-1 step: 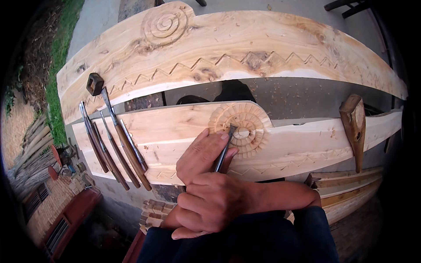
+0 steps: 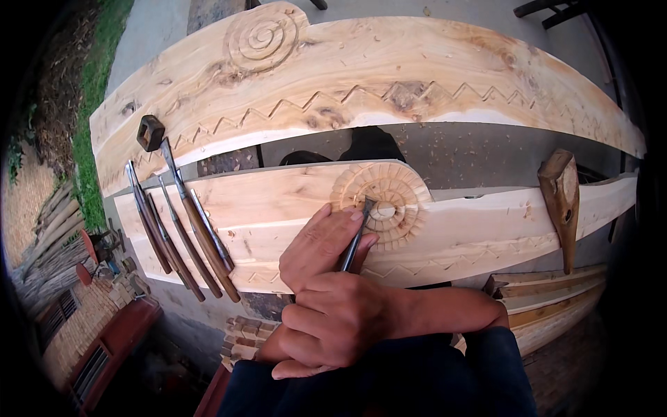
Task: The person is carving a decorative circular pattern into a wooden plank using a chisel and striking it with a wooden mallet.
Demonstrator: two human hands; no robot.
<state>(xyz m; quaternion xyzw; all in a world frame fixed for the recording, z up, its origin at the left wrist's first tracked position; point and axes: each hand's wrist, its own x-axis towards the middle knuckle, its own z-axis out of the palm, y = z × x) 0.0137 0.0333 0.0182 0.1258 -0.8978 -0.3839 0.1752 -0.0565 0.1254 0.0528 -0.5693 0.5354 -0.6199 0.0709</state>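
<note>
Your right hand [image 2: 340,316] curls around the chisel [image 2: 352,250] and your left hand's [image 2: 319,247] grip pinches its shank near the hub's [image 2: 383,211] nine o'clock, so pushing too hard could skid it and chip the carved rosette [image 2: 410,212].

We have the near board [image 2: 278,201] before us, the far board [image 2: 445,62] behind it. Across the near board's left end lie chisels [image 2: 203,236]; its right end carries the mallet [image 2: 560,191]; the rosette [image 2: 411,215] sits between them.
</note>
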